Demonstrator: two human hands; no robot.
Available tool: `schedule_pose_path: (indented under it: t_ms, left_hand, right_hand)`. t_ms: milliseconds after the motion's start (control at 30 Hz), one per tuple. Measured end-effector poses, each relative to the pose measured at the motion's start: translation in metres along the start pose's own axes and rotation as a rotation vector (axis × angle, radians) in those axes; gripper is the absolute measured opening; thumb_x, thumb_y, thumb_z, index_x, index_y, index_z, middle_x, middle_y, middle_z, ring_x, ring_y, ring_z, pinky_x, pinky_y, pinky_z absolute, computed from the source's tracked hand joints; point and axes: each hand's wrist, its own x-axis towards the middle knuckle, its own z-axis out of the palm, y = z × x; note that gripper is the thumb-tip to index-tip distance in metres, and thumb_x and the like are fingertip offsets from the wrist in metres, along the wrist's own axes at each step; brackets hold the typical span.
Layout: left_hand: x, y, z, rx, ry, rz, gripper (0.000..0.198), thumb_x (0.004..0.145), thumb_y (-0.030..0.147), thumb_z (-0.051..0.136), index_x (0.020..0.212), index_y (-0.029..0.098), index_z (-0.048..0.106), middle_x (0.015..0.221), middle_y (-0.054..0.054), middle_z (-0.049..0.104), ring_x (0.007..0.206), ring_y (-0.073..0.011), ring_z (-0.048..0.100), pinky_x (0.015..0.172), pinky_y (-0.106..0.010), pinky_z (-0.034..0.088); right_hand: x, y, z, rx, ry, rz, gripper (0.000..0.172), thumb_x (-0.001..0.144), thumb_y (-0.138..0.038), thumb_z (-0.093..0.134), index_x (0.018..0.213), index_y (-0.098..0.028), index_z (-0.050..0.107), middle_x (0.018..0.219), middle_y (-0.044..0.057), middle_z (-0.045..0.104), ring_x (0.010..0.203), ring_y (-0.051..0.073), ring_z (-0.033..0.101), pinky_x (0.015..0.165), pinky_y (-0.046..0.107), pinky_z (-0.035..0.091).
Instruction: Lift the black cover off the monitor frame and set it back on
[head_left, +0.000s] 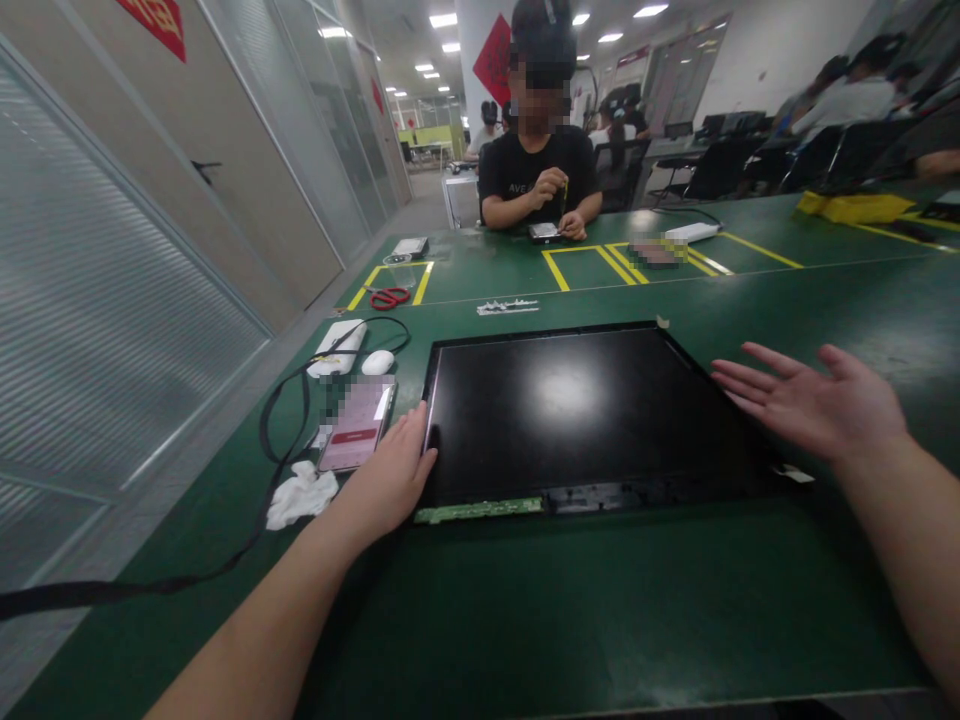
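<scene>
A flat black display panel (570,415) lies on the green table in front of me, its dark screen upward with a bright reflection. Along its near edge runs a thin green circuit board strip (478,511). My left hand (405,460) rests against the panel's left edge, fingers stretched out and thumb at the frame. My right hand (817,395) is held off the panel's right side, palm up, fingers spread, holding nothing. A pale tab (793,474) sticks out at the near right corner.
Left of the panel are a phone (356,430), crumpled white tissue (301,496), a white oval object (378,362), a white box-like object (337,348) and a black strap (225,565). Beyond are red-handled scissors (390,298) and white scraps (508,306). Opposite, a co-worker (538,165) handles a small device.
</scene>
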Motion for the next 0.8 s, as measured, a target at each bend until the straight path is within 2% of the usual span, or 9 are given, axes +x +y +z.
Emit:
schedule_pose_path:
  t_ms: [167, 333, 433, 533, 600, 700, 800]
  left_hand:
    - [0.001, 0.002, -0.007, 0.0, 0.03, -0.008, 0.064, 0.093, 0.024, 0.034, 0.154, 0.004, 0.028, 0.156, -0.024, 0.04, 0.143, -0.0317, 0.042, 0.115, -0.053, 0.037]
    - [0.003, 0.0, -0.011, -0.017, 0.079, 0.004, 0.064, 0.09, 0.021, 0.037, 0.153, 0.011, 0.035, 0.15, -0.017, 0.051, 0.134, -0.0297, 0.054, 0.108, -0.046, 0.047]
    - [0.003, 0.001, -0.013, -0.105, 0.085, -0.068, 0.066, 0.09, 0.022, 0.039, 0.155, 0.013, 0.033, 0.143, -0.017, 0.059, 0.125, -0.0327, 0.062, 0.104, -0.05, 0.05]
    - [0.004, 0.006, -0.014, -0.377, 0.146, -0.12, 0.067, 0.088, 0.023, 0.046, 0.154, 0.016, 0.036, 0.143, -0.015, 0.059, 0.129, -0.0339, 0.058, 0.107, -0.053, 0.046]
    - [0.005, 0.011, -0.015, -0.709, 0.186, -0.175, 0.065, 0.086, 0.022, 0.051, 0.15, 0.019, 0.041, 0.145, -0.013, 0.057, 0.13, -0.0321, 0.057, 0.106, -0.049, 0.049]
    - [0.007, 0.019, -0.017, -1.139, 0.238, -0.341, 0.058, 0.082, 0.017, 0.058, 0.139, 0.023, 0.051, 0.141, -0.011, 0.062, 0.119, -0.0278, 0.066, 0.094, -0.04, 0.057]
    - [0.007, 0.025, -0.02, -1.282, 0.305, -0.478, 0.047, 0.078, 0.012, 0.066, 0.124, 0.023, 0.06, 0.137, -0.009, 0.064, 0.108, -0.0236, 0.071, 0.083, -0.03, 0.06]
  right_hand:
    - [-0.004, -0.002, -0.001, -0.075, -0.064, -0.036, 0.077, 0.09, -0.059, 0.016, 0.158, -0.024, 0.022, 0.156, 0.017, 0.041, 0.136, 0.024, 0.049, 0.095, 0.043, 0.048]
    - [-0.008, -0.004, 0.003, -0.045, -0.056, -0.043, 0.074, 0.09, -0.058, 0.021, 0.156, -0.025, 0.029, 0.156, 0.016, 0.043, 0.137, 0.024, 0.049, 0.1, 0.044, 0.045]
    - [-0.008, -0.003, 0.003, -0.018, -0.043, -0.052, 0.072, 0.09, -0.06, 0.024, 0.153, -0.027, 0.035, 0.152, 0.015, 0.048, 0.137, 0.025, 0.049, 0.102, 0.046, 0.044]
    - [-0.004, -0.002, 0.001, 0.044, -0.051, -0.063, 0.068, 0.088, -0.062, 0.025, 0.145, -0.032, 0.045, 0.146, 0.011, 0.055, 0.136, 0.026, 0.05, 0.101, 0.049, 0.047]
    - [-0.001, -0.002, -0.002, 0.094, -0.066, -0.064, 0.067, 0.088, -0.063, 0.017, 0.136, -0.035, 0.054, 0.141, 0.01, 0.059, 0.135, 0.028, 0.051, 0.096, 0.053, 0.051]
    - [0.003, -0.001, -0.006, 0.17, -0.128, -0.076, 0.073, 0.087, -0.064, 0.007, 0.129, -0.037, 0.06, 0.137, 0.011, 0.062, 0.133, 0.03, 0.052, 0.086, 0.056, 0.057]
    - [0.003, 0.0, -0.006, 0.239, -0.198, -0.063, 0.081, 0.084, -0.071, 0.004, 0.132, -0.034, 0.058, 0.136, 0.014, 0.063, 0.132, 0.031, 0.053, 0.084, 0.054, 0.06]
